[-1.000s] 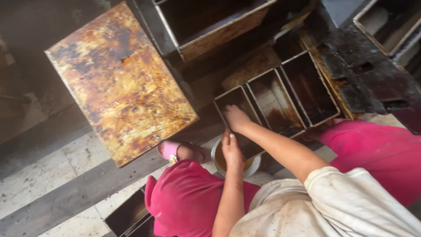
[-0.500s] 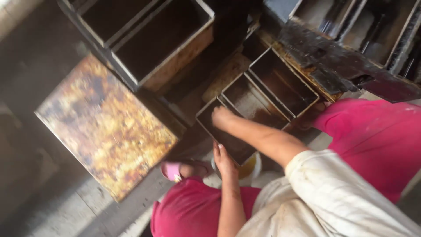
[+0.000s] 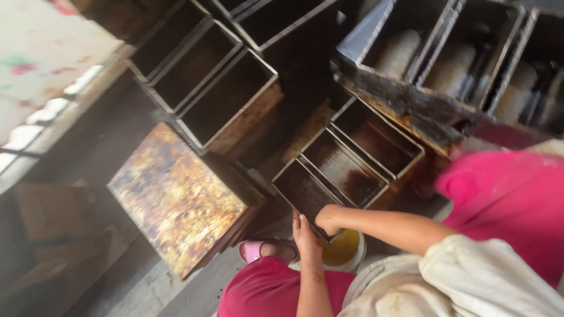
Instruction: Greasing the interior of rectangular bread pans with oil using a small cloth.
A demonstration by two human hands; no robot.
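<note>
Rust-mottled and orange-brown, the large flat square metal sheet (image 3: 179,196) is the biggest thing in view, lying at about nine o'clock from the hands, beside a pink slipper (image 3: 252,250). At twelve o'clock stands a set of dark, deep rectangular metal tins (image 3: 226,100), empty as far as can be seen. At two o'clock another blackened bank of tins (image 3: 452,64) holds pale rounded lumps that look like dough. Between them, at the centre, sits the joined strap of three greasy loaf tins (image 3: 346,164), tilted toward the person. Its two farther compartments show a shiny, streaked coating on their walls; the nearest one looks much the same, so the greasing of this strap seems well along, though I cannot tell whether every wall is covered.

Smaller, at six o'clock from the strap and just under its near corner, is a small round tub of yellow oil (image 3: 345,249). The right hand (image 3: 329,218) is curled at the nearest tin's near edge, fingers bunched as if round a rag or brush; what it grips is hidden. The left hand (image 3: 305,235) lies flat and loose, fingers together, touching that tin's near corner and gripping nothing.
</note>
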